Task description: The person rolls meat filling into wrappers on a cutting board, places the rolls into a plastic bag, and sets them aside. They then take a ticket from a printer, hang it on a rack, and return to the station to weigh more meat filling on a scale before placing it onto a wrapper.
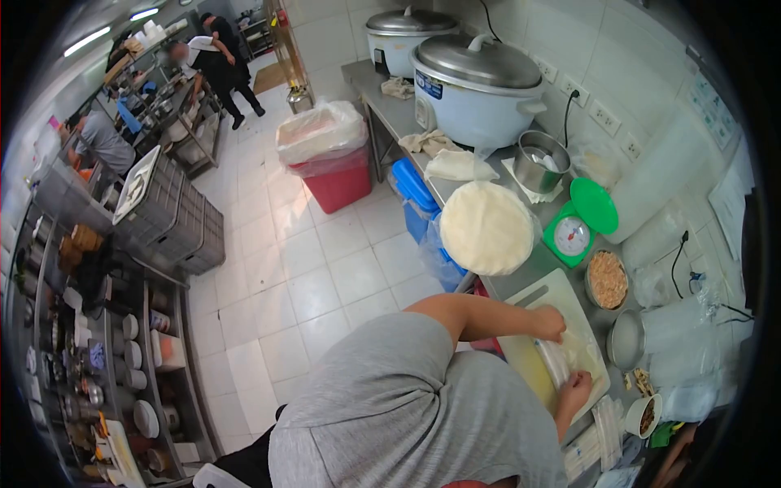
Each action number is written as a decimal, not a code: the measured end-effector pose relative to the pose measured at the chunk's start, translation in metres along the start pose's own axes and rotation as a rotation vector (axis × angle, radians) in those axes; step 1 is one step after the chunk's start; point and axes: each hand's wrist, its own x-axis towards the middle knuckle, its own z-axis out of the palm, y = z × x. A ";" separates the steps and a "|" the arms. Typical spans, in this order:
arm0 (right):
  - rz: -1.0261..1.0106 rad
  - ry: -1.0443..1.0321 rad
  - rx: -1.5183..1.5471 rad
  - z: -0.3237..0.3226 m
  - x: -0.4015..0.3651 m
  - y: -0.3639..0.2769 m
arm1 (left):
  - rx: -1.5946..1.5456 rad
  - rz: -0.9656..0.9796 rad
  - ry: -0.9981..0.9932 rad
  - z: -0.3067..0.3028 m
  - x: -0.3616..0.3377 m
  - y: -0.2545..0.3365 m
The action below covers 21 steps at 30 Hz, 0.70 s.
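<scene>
My left hand is closed at the far end of a pale roll in clear plastic. At its near end, my right hand has its fingers bent around it. The roll lies over a white cutting board, with a pale yellowish sheet beside it. A stack of round, thin, cream-coloured wrappers sits on plastic beyond my left forearm. Past the board stands a bowl of pinkish chopped filling. Several plastic-wrapped rolls lie near my right forearm.
A green scale, metal pot, round pan and small bowl share the counter. Two rice cookers stand farther along. On the floor are a red lined bin and stacked grey crates. Several people work across the aisle.
</scene>
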 end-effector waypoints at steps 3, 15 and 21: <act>0.066 0.197 -0.137 -0.027 -0.015 -0.006 | 0.068 0.117 0.089 0.007 0.002 0.004; 0.403 0.018 -0.510 -0.038 -0.041 0.001 | 0.001 0.312 0.115 0.018 -0.014 0.048; 0.413 0.021 -0.155 -0.026 -0.034 0.061 | -0.063 0.254 0.025 0.017 -0.006 0.043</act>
